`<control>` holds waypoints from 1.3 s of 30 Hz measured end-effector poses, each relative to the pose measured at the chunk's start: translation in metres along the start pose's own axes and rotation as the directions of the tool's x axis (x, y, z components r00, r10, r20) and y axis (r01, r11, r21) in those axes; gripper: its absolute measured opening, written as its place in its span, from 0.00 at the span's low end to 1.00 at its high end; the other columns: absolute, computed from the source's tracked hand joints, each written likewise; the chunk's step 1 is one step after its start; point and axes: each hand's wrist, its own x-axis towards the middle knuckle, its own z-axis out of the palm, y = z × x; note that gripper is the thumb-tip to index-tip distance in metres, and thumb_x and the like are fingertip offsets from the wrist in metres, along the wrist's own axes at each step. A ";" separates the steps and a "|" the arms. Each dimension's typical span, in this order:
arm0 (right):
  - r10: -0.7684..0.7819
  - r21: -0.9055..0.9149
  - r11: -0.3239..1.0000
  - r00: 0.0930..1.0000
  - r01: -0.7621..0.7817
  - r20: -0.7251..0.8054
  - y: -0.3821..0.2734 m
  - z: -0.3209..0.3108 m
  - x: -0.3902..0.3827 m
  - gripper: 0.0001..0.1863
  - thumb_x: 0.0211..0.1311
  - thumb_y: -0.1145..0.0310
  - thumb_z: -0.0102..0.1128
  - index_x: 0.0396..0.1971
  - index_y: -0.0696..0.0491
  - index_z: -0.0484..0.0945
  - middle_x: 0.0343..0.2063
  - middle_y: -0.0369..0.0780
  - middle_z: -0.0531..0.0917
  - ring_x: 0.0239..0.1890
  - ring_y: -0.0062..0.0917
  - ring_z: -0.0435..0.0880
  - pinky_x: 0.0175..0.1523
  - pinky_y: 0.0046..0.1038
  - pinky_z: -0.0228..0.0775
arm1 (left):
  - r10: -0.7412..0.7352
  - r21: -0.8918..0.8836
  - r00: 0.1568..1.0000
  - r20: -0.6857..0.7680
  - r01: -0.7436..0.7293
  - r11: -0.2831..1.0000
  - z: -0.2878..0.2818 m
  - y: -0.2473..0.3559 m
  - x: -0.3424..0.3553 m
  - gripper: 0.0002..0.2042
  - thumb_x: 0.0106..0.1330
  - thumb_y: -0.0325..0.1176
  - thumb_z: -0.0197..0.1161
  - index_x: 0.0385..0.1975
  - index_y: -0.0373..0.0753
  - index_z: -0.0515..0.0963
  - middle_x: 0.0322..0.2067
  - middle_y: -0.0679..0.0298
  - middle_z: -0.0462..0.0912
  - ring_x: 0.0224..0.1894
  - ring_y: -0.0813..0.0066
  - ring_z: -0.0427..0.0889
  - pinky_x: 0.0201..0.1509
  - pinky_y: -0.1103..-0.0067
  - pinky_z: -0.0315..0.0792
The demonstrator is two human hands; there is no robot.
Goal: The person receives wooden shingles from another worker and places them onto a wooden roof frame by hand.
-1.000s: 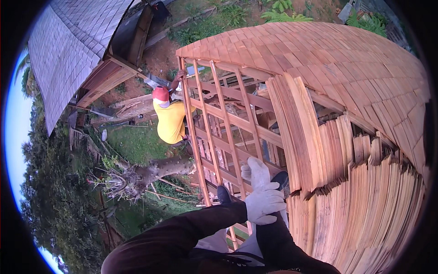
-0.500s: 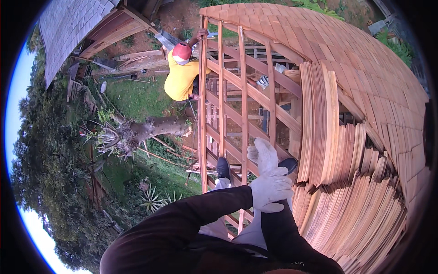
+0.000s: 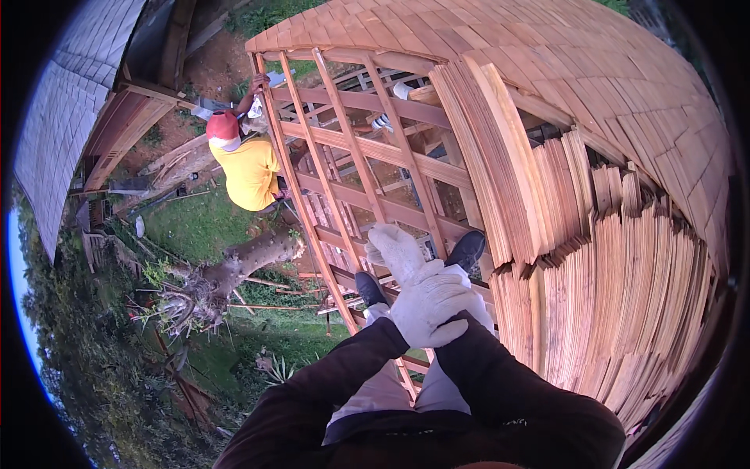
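Note:
White work gloves cover both my hands. My left hand [image 3: 433,305] lies across my right wrist, its fingers wrapped over the cuff of the right glove [image 3: 412,270] where it meets the dark sleeve. Just beyond it, my right hand [image 3: 393,248] points away from me, holding nothing, with fingers stretched and the thumb apart. Part of its wrist is hidden under the left hand. Below the hands are wooden roof battens [image 3: 355,160], and my dark shoes [image 3: 466,250] stand on the framing. To the right of my hands, long stacks of thin wooden shingles [image 3: 601,289] rest on the roof.
A person in a yellow shirt [image 3: 248,173] and red cap is at the roof's left edge, one hand on the outer batten. Gaps between battens open to the ground below. Laid shingles [image 3: 547,47] cover the far slope. A tree trunk [image 3: 262,256] stands at left.
My view has turned, so the frame and the co-worker sit further left. Both hands have shifted left together; the left hand still clasps the right wrist.

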 end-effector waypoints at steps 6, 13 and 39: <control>0.019 0.498 0.853 0.963 -0.155 0.268 -0.014 0.005 -0.023 0.19 0.74 0.58 0.62 0.53 0.57 0.79 0.38 0.36 0.85 0.37 0.20 0.85 0.43 0.25 0.80 | -0.348 0.143 0.851 -0.392 0.431 0.891 -0.022 -0.019 -0.035 0.28 0.60 0.34 0.67 0.62 0.33 0.74 0.62 0.44 0.75 0.65 0.45 0.74 0.71 0.56 0.64; -0.001 -0.093 0.996 1.000 -0.001 -0.024 -0.012 0.012 -0.017 0.17 0.73 0.61 0.63 0.53 0.56 0.79 0.40 0.41 0.87 0.40 0.26 0.88 0.51 0.29 0.81 | -0.839 -0.230 0.317 -0.441 0.864 0.447 -0.047 -0.116 -0.161 0.33 0.72 0.41 0.60 0.72 0.32 0.62 0.59 0.43 0.76 0.62 0.49 0.76 0.69 0.66 0.68; 0.038 -0.118 0.992 0.999 -0.038 -0.002 -0.008 0.020 -0.022 0.20 0.72 0.58 0.65 0.56 0.55 0.79 0.41 0.43 0.87 0.39 0.26 0.88 0.49 0.29 0.83 | -0.960 0.233 0.198 0.200 0.942 0.243 0.011 -0.200 -0.296 0.26 0.70 0.48 0.54 0.58 0.35 0.81 0.56 0.45 0.84 0.59 0.53 0.83 0.65 0.67 0.74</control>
